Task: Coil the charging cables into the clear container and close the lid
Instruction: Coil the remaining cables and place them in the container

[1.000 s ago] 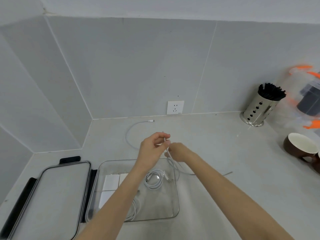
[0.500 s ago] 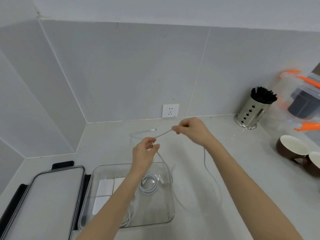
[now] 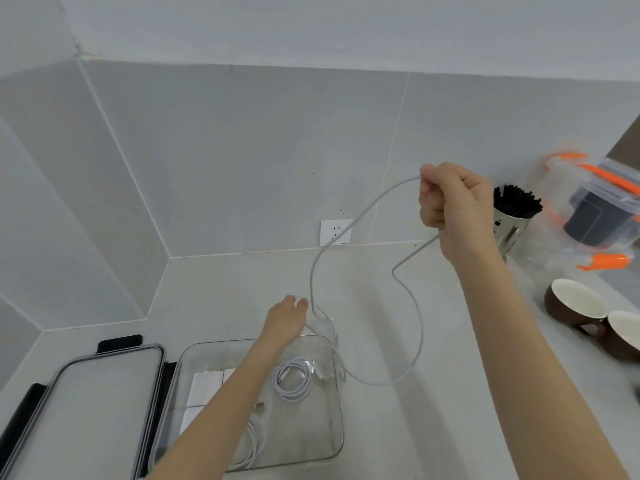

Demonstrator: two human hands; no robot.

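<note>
While right hand [image 3: 453, 206] lifts cable [image 3: 356, 220], left hand [image 3: 285, 322] pinches it low.

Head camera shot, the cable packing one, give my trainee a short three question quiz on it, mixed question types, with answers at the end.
1. True or false: the black-framed clear lid is already on the clear glass container.
2. Which hand holds the loose white charging cable raised in a closed grip? A) left hand B) right hand
3. Fill in: a coiled white cable already lies inside the clear glass ____.

Key
1. False: the lid lies on the grey counter, left of the container.
2. B: the right hand holds it up; the left hand is low, by the container's far rim.
3. container
</note>
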